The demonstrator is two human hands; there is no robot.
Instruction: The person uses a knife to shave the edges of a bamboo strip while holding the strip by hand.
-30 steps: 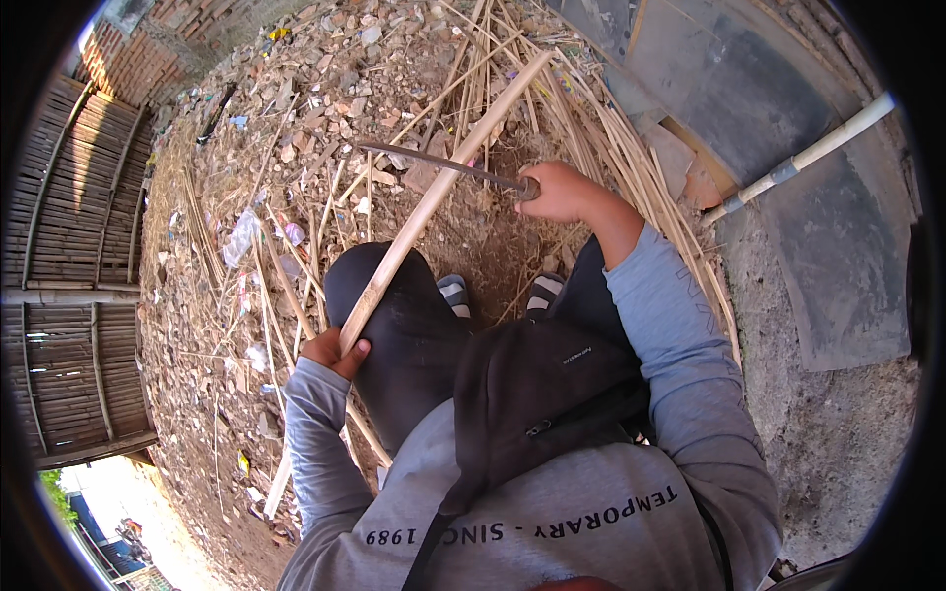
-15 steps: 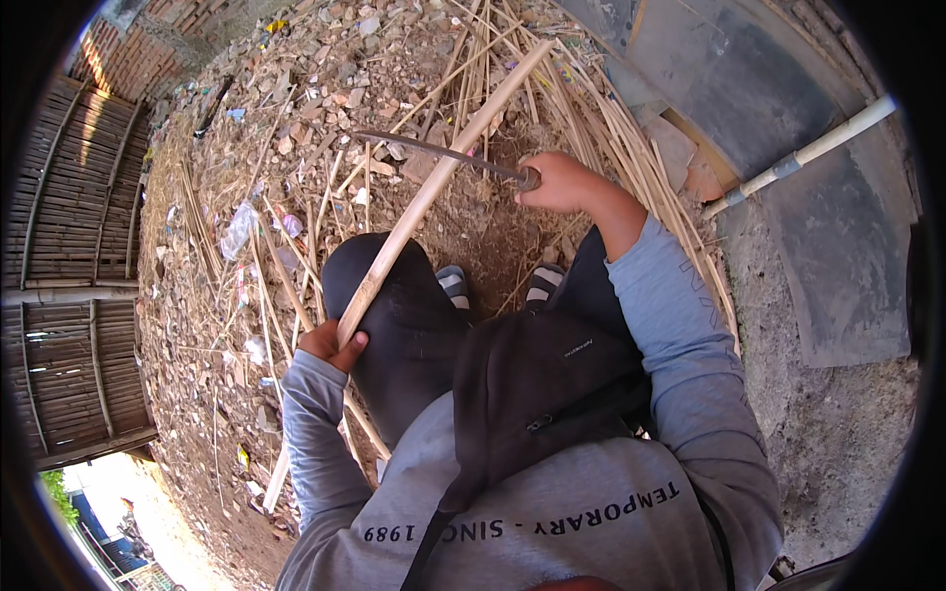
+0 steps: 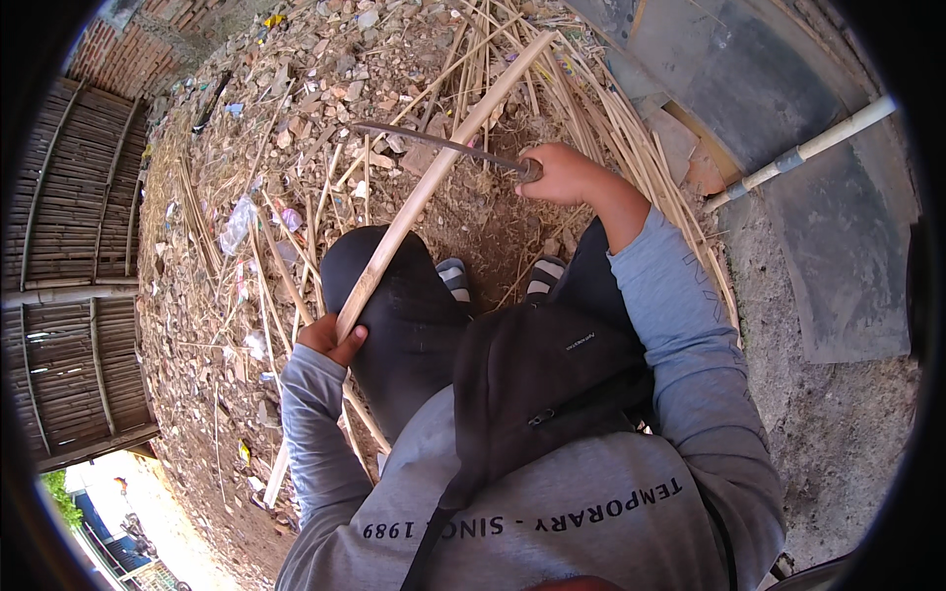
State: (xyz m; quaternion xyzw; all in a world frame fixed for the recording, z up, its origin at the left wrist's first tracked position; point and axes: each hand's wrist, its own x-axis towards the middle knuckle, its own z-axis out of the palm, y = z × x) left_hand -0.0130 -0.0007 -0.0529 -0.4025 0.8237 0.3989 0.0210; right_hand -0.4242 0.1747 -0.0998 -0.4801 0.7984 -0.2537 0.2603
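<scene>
A long, pale split bamboo strip point(image 3: 419, 194) slants from beside my left thigh up toward the far middle. My left hand point(image 3: 333, 342) is closed around it near its lower part, by my left knee. In my right hand point(image 3: 560, 175) is the handle of a long, thin knife point(image 3: 434, 139), its dark blade pointing left. The blade lies across the strip a little below its far end. Whether the edge bites into the bamboo, I cannot tell.
More bamboo strips point(image 3: 631, 138) lie in a loose pile at the far right. Rubble and litter cover the ground, with a clear plastic bag point(image 3: 237, 225) at left. A woven bamboo wall point(image 3: 74, 187) stands left; a pale pole point(image 3: 808, 153) and dark sheets point(image 3: 838, 256) lie right.
The strip's far end and the knife have shifted very slightly, the strip a touch higher and farther right. Both hands keep their hold.
</scene>
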